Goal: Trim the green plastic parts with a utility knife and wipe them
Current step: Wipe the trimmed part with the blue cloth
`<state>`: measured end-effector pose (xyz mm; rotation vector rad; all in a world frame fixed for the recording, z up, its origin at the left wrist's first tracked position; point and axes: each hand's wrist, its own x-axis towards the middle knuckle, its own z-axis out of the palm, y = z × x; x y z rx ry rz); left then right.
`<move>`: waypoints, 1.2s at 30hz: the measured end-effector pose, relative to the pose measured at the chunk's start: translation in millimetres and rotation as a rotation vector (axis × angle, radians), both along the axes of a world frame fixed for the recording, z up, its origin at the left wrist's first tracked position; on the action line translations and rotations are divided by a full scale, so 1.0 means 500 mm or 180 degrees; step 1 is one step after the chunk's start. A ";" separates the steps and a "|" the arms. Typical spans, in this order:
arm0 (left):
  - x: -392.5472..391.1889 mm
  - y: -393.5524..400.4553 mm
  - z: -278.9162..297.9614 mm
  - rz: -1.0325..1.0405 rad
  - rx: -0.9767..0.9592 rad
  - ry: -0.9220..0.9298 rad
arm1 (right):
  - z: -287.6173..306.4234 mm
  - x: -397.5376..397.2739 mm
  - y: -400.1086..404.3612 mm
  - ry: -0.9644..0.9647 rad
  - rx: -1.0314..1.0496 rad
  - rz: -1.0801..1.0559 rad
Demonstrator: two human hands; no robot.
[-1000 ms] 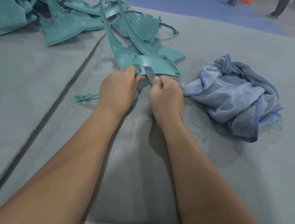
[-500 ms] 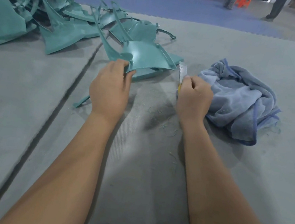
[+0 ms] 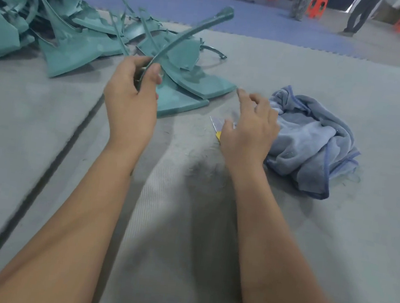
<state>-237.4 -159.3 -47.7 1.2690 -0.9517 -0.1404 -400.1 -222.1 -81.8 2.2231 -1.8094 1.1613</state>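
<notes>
Far left on the grey tabletop (image 3: 284, 237) sits the pile of untrimmed green parts (image 3: 63, 41), w/ two flat ones (image 3: 202, 86) spilling toward the middle. Your left hand (image 3: 130, 102) has its grip closed on the green plastic part (image 3: 182, 39) you were trimming a sec ago; it has come up off the tabletop, so the cut on this one looks done. Its long axis now runs from your fingers up and away to the right, rounded tip (image 3: 225, 12) pointing toward the far floor, approx 45° tilted. Moving right: the utility knife (image 3: 216, 127) lies flat on the tabletop, blade toward the pile, yellow body partly hidden under your right hand (image 3: 247, 129). That hand let it go in the last half sec; fingers spread, grip open, holding nothing, hovering beside the blue cloth (image 3: 315, 145). Probably wipe step next: right hand takes the cloth, left keeps the part up.
</notes>
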 end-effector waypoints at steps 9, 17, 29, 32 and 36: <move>-0.012 -0.012 0.013 -0.0766 0.0618 0.1621 | 0.042 -0.071 -0.067 -0.0223 0.0444 -0.0529; -0.017 -0.021 -0.052 -0.1467 0.0951 0.2916 | 0.070 -0.130 -0.182 -0.0140 0.1523 -0.0846; -0.006 -0.023 -0.070 -0.1724 0.0902 0.2825 | 0.121 -0.119 -0.138 -0.2068 0.0163 -0.0214; -0.005 -0.025 -0.074 -0.1733 0.0870 0.2893 | 0.177 -0.087 -0.094 -0.3637 0.0264 0.0113; -0.006 -0.025 -0.079 -0.1617 0.0661 0.3105 | 0.166 -0.045 -0.026 -0.6101 0.2407 0.1832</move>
